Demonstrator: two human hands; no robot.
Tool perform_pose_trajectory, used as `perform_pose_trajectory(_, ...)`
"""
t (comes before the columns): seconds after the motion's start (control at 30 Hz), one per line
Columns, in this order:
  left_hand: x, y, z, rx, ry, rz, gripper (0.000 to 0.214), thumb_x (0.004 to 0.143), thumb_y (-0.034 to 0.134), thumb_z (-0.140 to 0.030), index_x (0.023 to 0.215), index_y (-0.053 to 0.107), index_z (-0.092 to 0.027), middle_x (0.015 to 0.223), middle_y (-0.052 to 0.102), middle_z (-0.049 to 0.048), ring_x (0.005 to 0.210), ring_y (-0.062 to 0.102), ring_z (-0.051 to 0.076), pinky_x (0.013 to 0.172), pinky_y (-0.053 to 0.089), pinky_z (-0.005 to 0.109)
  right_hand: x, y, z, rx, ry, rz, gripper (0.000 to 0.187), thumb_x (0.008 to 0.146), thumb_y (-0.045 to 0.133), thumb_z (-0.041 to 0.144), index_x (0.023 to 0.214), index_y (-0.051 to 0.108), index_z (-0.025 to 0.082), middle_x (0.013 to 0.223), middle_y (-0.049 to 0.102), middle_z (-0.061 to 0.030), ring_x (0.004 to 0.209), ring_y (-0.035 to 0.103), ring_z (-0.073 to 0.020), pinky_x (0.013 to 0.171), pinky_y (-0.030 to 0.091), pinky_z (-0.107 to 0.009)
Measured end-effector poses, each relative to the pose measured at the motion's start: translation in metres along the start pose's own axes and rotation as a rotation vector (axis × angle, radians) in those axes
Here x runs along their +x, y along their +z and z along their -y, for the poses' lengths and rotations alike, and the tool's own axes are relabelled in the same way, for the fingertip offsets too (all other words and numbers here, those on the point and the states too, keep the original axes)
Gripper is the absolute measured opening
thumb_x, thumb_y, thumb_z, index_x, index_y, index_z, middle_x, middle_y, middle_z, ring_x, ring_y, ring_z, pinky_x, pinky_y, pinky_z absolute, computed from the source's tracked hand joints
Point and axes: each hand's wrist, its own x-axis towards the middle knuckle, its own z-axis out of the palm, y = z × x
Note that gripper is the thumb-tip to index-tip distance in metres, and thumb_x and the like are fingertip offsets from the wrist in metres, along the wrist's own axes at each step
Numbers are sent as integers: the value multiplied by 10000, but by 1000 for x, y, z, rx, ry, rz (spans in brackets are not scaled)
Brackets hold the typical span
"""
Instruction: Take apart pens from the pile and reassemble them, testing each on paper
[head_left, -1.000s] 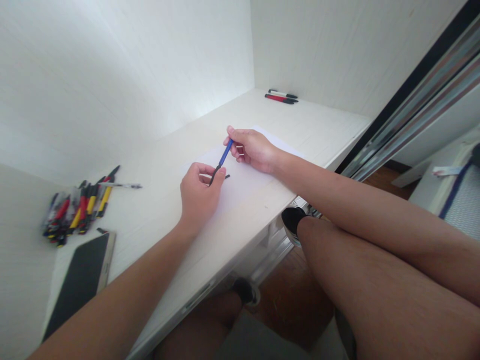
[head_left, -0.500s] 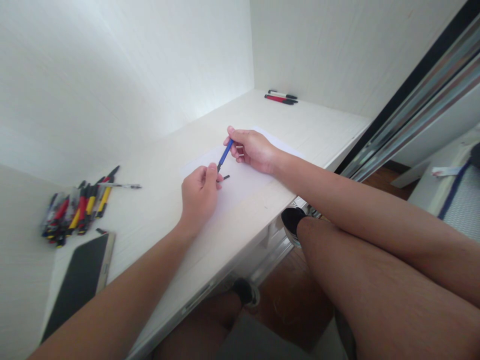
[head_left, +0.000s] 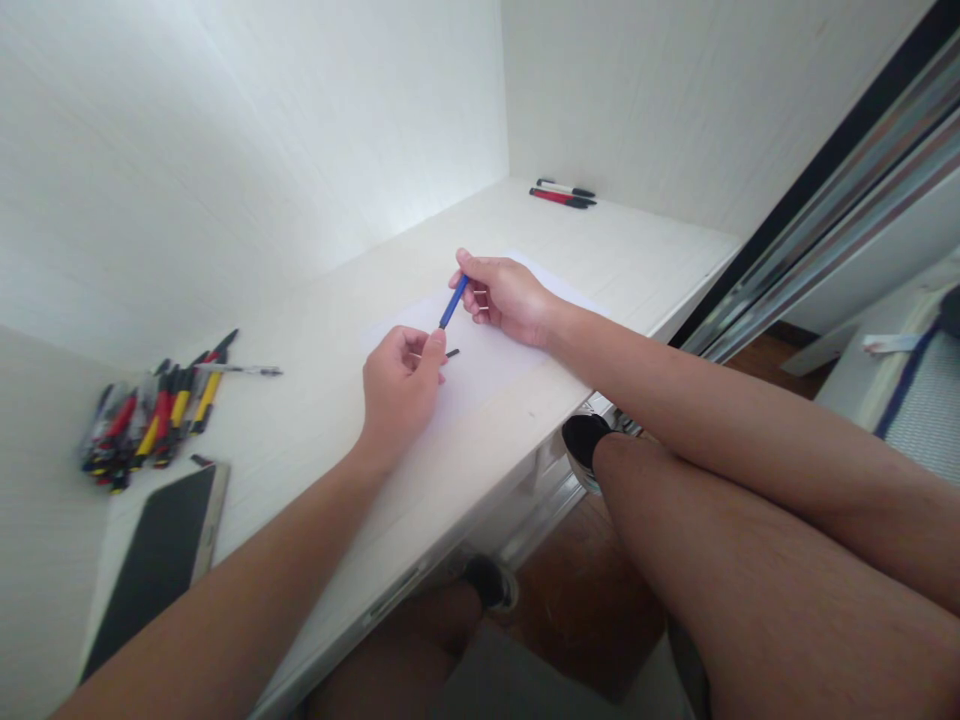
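A blue pen [head_left: 454,302] is held at a slant above a sheet of white paper [head_left: 480,375]. Its upper end sits in the pinch of my right hand [head_left: 510,295], thumb against the first fingers and the other fingers curled. At the lower, dark end, the thumb and fingers of my left hand [head_left: 401,390] are closed, hiding the tip. A short black piece [head_left: 452,353] shows beside the left fingertips; whether it is held or lies on the paper I cannot tell.
Several red, yellow and clear pens [head_left: 161,410] lie heaped at the left, with a clear pen [head_left: 247,370] pointing out. A phone [head_left: 161,550] is near the left forearm. Red and white pens [head_left: 562,198] lie by the back wall. The desk's front edge [head_left: 480,500] runs above my legs.
The left thumb and fingers have shifted slightly up and right along the pen's lower end, covering more of its dark part. My right hand is almost still.
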Motion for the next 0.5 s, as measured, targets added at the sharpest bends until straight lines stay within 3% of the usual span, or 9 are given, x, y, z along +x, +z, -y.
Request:
perform_pose_trajectory(0.33, 1, 0, 4, -84, 1, 31, 93, 888, 657, -293, 900, 649, -202, 682, 684, 0, 529, 602, 122, 531, 491, 255, 18, -12, -7, -65, -93, -283, 497, 992, 480, 667, 771, 533, 225, 563, 410, 26, 505, 390, -124, 500, 302, -283)
perform_pose_trajectory(0.5, 2, -1, 7, -100, 35, 110, 199, 924, 600, -288, 1063, 718, -209, 694, 685, -2, 539, 604, 125, 560, 500, 265, 22, -25, -1, -143, -141, -333, 537, 958, 466, 736, 806, 551, 228, 552, 400, 31, 512, 435, -136, 517, 334, -290)
